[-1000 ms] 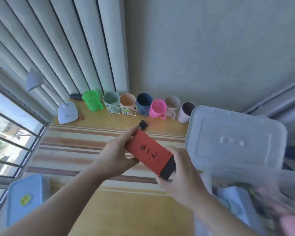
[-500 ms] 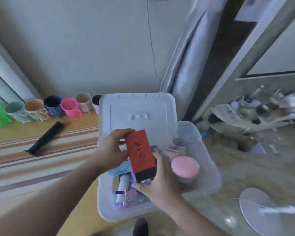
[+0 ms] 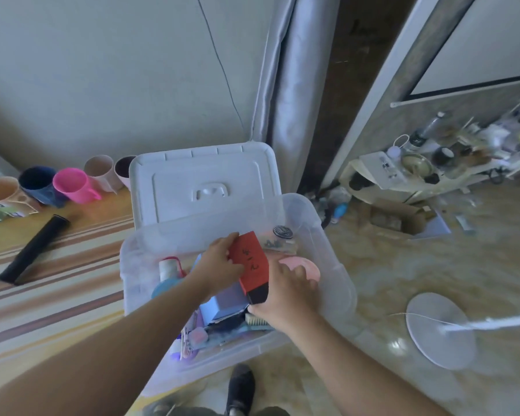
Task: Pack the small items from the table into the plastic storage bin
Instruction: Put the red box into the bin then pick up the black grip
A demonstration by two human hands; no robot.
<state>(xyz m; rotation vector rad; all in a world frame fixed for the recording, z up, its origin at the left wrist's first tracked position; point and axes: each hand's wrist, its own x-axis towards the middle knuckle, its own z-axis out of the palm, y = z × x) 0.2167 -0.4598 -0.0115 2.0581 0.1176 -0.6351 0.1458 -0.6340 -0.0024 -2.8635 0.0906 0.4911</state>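
Observation:
A red box with a black end and black characters (image 3: 252, 264) is held inside the clear plastic storage bin (image 3: 338, 273), which stands at the table's right edge. My left hand (image 3: 218, 267) grips the box's upper left side. My right hand (image 3: 285, 295) grips its black lower end. Several items lie in the bin: a pink round case (image 3: 305, 267), a blue-grey box (image 3: 224, 304), a white tube with a red band (image 3: 168, 265). The bin's white lid (image 3: 203, 183) leans up behind it.
A row of coloured mugs, among them a pink mug (image 3: 72, 186), lines the wall at the back left. A long black bar (image 3: 32, 249) lies on the striped tablecloth (image 3: 51, 298). To the right are a fan's round base (image 3: 440, 328) on the floor and a cluttered low shelf (image 3: 433, 163).
My view swung right from the table to the bin. Both hands carried the red box from above the table down into the bin, turning it more upright.

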